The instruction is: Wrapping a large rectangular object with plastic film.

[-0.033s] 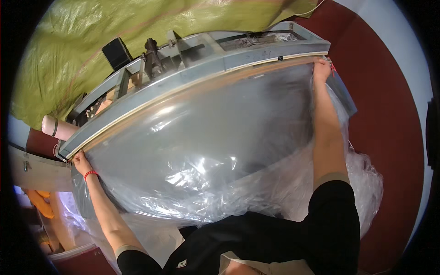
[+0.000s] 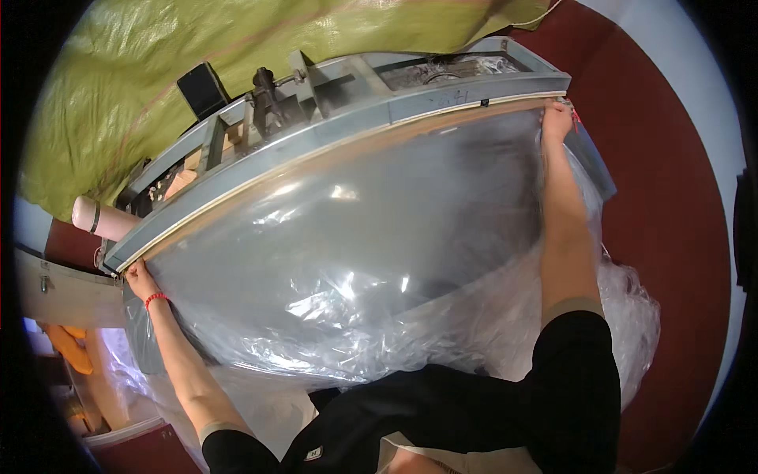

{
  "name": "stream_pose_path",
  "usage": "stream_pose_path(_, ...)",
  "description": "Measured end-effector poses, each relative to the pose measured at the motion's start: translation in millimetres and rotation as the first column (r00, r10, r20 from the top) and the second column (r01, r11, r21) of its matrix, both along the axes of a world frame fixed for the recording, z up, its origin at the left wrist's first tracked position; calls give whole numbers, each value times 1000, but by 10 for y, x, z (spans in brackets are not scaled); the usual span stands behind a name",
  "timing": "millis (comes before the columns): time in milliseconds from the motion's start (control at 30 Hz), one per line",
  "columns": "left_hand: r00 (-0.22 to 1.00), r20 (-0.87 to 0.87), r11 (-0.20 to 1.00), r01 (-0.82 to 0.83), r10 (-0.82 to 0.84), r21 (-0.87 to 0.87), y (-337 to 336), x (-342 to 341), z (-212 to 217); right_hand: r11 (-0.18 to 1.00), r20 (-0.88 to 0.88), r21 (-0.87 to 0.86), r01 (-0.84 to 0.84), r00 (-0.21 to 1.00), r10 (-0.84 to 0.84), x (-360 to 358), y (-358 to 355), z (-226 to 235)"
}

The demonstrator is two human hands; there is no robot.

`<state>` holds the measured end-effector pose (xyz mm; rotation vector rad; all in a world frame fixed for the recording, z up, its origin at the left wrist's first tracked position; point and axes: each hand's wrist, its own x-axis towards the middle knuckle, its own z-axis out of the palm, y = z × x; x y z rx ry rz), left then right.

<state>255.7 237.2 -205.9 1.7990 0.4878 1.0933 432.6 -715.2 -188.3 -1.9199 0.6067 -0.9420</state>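
Observation:
A wide sheet of clear plastic film (image 2: 371,229) is stretched across a grey surface, its far edge lying along a long metal frame (image 2: 316,130). At the frame's left end, my left hand (image 2: 140,280) is closed on one corner of the film. My right hand (image 2: 557,122) pinches the opposite corner at the frame's right end. Both arms reach out wide. A pale strip (image 2: 260,180) runs along the frame's near edge, just beyond my fingers. Nearer my body the film falls into shiny wrinkles. My fingertips are too small to make out in detail.
Behind the frame hangs a yellow-green woven sheet (image 2: 260,39). A black phone (image 2: 202,91) and a pink cylindrical bottle (image 2: 103,219) rest at the frame's far side. Crumpled film (image 2: 632,316) bulges at the right over a dark red floor (image 2: 671,205). Orange items (image 2: 69,347) lie lower left.

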Motion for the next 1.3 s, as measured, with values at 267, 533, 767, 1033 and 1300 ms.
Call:
stream_pose_path(267,997,82,963,6,17,-271,-11,-76,24,962,281,234,-141,957,72,-195,245,172)
stream_pose_path(533,941,-79,939,318,-330,-133,-597,-610,580,991,114,-64,-121,985,128,-821,84,532)
stream_pose_path(767,904,-56,905,425,-424,10,-1470,-1366,1219,743,236,-536,401,916,-324,-1171,240,1071)
stream_pose_path(1033,851,46,851,525,-523,-29,-1812,-2161,1581,185,-168,-470,-863,293,941,-1747,4300,1922)
stream_pose_path(1300,892,-223,861,442,-393,251,-1879,-2530,1718,-497,-132,215,-840,-530,838,-2615,5857,1366)
